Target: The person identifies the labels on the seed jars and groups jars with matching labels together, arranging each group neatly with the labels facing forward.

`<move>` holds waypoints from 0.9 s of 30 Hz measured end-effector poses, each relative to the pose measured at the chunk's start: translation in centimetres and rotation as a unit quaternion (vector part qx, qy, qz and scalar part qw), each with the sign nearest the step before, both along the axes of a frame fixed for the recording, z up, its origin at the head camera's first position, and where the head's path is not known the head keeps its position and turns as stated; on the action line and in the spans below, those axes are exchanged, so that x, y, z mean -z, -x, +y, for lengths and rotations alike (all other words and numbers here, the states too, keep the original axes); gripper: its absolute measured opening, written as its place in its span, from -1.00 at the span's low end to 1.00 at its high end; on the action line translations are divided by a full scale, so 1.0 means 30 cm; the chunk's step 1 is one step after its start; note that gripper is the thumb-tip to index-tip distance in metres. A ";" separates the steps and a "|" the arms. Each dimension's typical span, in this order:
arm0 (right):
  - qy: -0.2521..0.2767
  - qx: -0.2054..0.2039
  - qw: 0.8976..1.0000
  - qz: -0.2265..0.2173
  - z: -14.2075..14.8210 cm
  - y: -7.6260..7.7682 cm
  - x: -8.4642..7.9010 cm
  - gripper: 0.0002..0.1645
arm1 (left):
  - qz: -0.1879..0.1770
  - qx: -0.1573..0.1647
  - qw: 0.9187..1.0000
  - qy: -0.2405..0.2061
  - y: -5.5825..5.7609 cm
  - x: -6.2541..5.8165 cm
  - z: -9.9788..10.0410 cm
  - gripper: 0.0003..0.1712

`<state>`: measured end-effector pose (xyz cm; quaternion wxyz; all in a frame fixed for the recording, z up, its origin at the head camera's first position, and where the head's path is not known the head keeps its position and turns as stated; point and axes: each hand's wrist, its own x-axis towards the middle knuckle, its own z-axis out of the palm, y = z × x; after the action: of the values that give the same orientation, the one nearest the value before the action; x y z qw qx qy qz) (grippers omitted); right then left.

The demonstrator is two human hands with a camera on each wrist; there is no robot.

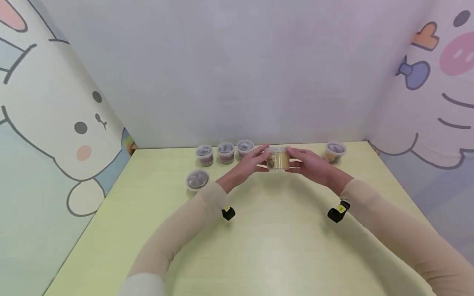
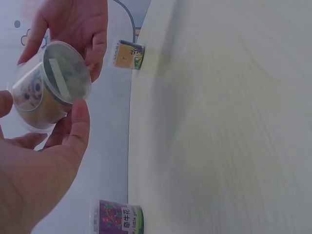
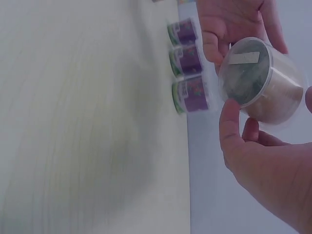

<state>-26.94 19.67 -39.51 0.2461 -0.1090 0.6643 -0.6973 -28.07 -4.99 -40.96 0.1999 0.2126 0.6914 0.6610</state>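
Both hands hold a clear lidded plastic cup point(image 1: 278, 159) above the far part of the table. My left hand point(image 1: 249, 164) grips its left side, thumb near the top and fingers below. From the other side, my right hand point(image 1: 312, 165) grips it the same way. A yellow-brown label wraps the cup point(image 2: 34, 97), with a cartoon face showing in the left wrist view. Its underside, dark with a pale strip, faces the camera in the right wrist view. Behind my left hand stands a purple-labelled cup point(image 1: 245, 148); an orange-labelled cup point(image 1: 335, 152) is beyond my right wrist.
More purple-labelled cups point(image 1: 226, 152) stand in a row along the back edge of the pale yellow table point(image 1: 274, 246). Nearer, another lidded cup point(image 1: 198, 179) sits beside my left forearm. A white fabric backdrop point(image 1: 237, 82) rises behind the table, with printed cartoon animals at both sides.
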 end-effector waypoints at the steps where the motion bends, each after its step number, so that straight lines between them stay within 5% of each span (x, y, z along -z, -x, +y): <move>1: 0.013 -0.003 1.000 -0.013 -0.016 -0.003 0.004 -0.25 | 0.001 -0.003 1.000 -0.001 -0.007 0.002 -0.014 -0.29; 12: 0.042 -0.029 0.998 -0.043 -0.123 -0.018 0.055 -0.34 | -0.011 -0.050 0.998 0.027 -0.066 0.035 -0.117 -0.26; 19: -0.004 -0.019 1.000 0.008 -0.141 -0.047 0.073 -0.16 | -0.105 0.043 0.991 0.067 -0.047 0.013 -0.158 -0.36; 27: 0.016 -0.020 1.000 0.009 -0.156 -0.059 0.077 -0.14 | -0.125 0.084 0.986 0.075 -0.012 -0.006 -0.202 -0.44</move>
<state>-25.18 14.97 -41.80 0.2523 -0.1324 0.6531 -0.7017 -27.70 -11.05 -40.78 0.3546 0.1698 0.6883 0.6096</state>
